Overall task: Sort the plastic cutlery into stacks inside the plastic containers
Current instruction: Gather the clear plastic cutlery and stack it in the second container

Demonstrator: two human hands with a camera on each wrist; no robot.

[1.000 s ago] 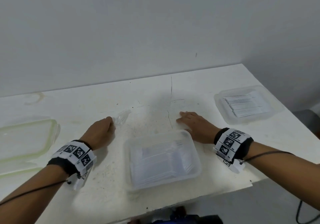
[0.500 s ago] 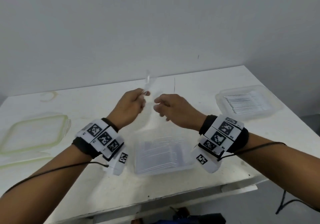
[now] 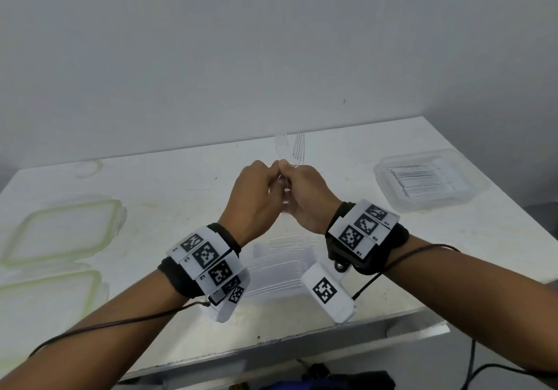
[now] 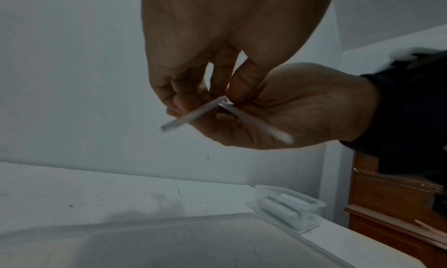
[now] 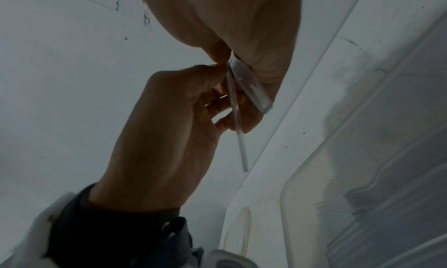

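Observation:
Two clear plastic forks stand tines-up above the table, one fork (image 3: 281, 145) in my left hand (image 3: 262, 189) and a second fork (image 3: 299, 149) in my right hand (image 3: 305, 192). The hands are raised and pressed together, each pinching a handle. In the left wrist view the two handles cross, the left-hand handle (image 4: 184, 119) slanting left and the right-hand handle (image 4: 261, 127) slanting right. The right wrist view shows a flat handle (image 5: 251, 88) and a thin edge-on handle (image 5: 238, 132). Below my wrists sits a clear container (image 3: 273, 264) holding a stack of clear cutlery.
A second clear container (image 3: 383, 175) with stacked cutlery stands at the table's far right. Two green-rimmed clear lids (image 3: 60, 232) (image 3: 45, 302) lie at the left. The white table's (image 3: 181, 190) front edge runs just under my forearms; a grey wall is behind.
Both hands rose from the table and met above the near container. The left hand lifted a clear fork off the table; now each hand pinches a fork handle.

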